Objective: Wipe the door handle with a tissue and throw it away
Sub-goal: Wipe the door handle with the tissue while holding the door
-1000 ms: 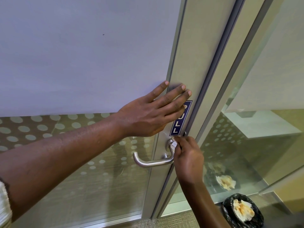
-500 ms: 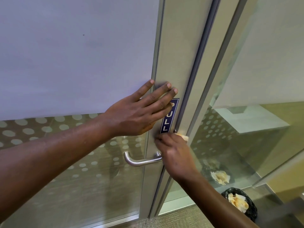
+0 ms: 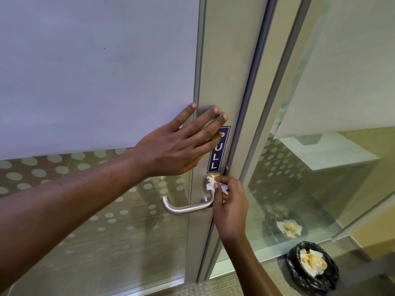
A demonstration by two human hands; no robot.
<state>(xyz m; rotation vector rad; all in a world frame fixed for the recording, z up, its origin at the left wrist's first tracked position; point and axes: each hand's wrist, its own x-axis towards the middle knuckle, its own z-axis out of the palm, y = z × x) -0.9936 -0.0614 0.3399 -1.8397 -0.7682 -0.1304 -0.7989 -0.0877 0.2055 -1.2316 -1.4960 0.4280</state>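
A brushed-metal lever door handle sticks out to the left from the door's grey frame. My right hand pinches a crumpled white tissue and presses it on the handle's base, just under the blue PULL sign. My left hand lies flat on the door frame above the handle, fingers spread, partly covering the sign's top.
A small bin with a black bag stands on the floor at the lower right, with used tissues in it. Its reflection shows in the glass side panel. The door's glass is frosted above and dotted below.
My right hand has turned so that the tissue now shows on the handle's base. The view has shifted a little; my left hand stays flat on the door.
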